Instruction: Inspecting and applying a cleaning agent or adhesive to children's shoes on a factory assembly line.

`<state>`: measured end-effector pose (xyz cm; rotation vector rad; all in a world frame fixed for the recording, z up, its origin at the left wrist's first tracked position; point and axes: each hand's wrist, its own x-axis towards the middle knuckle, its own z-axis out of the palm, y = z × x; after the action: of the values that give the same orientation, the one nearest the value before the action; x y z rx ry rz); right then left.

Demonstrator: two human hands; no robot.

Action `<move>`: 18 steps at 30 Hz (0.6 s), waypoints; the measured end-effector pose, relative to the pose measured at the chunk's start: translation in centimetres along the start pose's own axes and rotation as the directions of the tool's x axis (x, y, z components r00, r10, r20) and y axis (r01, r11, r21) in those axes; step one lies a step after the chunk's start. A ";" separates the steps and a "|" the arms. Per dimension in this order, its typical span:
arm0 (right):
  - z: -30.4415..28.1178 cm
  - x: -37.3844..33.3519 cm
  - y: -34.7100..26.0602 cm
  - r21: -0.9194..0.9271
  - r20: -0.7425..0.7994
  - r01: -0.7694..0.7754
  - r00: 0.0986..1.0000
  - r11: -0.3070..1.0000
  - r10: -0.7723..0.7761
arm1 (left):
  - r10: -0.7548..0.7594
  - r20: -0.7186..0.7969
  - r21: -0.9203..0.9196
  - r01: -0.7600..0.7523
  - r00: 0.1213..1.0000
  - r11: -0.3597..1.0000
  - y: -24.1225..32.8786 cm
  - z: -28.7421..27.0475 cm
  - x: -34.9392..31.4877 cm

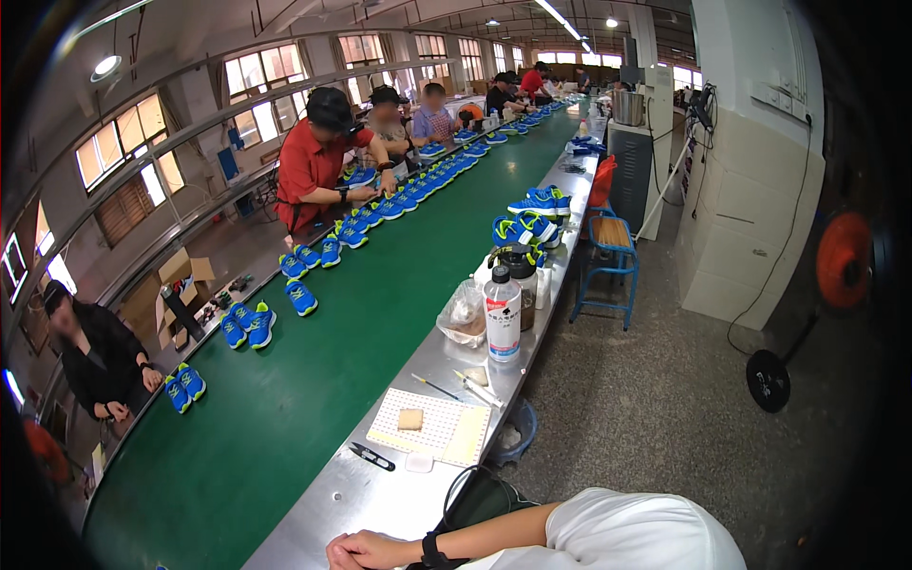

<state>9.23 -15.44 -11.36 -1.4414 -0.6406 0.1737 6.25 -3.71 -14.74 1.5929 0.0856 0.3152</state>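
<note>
My right hand (366,550) rests at the lower edge, by the near end of the metal ledge (328,496). Its fingers are curled in and no object shows in them; a black band circles the wrist. My left hand is out of sight. Beyond the right hand lie black thread snips (371,457) and a small whitish block (419,463). A patterned paper sheet (389,429) carries a tan block (410,419). Past the sheet are a thin brush (435,387) and a white pen-like tool (480,389).
A labelled clear bottle (503,318), a dark-lidded jar (522,271), a plastic bag (460,318) and blue shoes (540,201) stand along the ledge. The green conveyor belt (323,380) carries many more shoes (300,297). Co-workers (323,171) line its far side. A blue-legged stool (608,247) stands right.
</note>
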 end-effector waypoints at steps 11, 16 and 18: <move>-0.1 -0.1 -0.8 -0.041 -0.030 -0.070 0.997 0.997 0.068 | -0.007 0.026 0.077 0.005 1.000 0.997 1.6 0.2 -0.3; -0.4 -0.2 -0.8 0.128 -0.040 -0.058 0.997 0.990 0.064 | -0.028 0.015 0.194 0.025 0.999 0.981 5.3 1.7 -0.7; -0.5 -0.3 -1.0 0.153 -0.011 -0.101 0.995 0.983 0.104 | -0.025 0.013 0.197 0.022 1.000 0.980 5.2 1.7 -0.7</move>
<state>8.99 -16.13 -10.46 -1.3273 -0.5266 0.2841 5.29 -5.83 -9.72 1.7886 0.1268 0.2827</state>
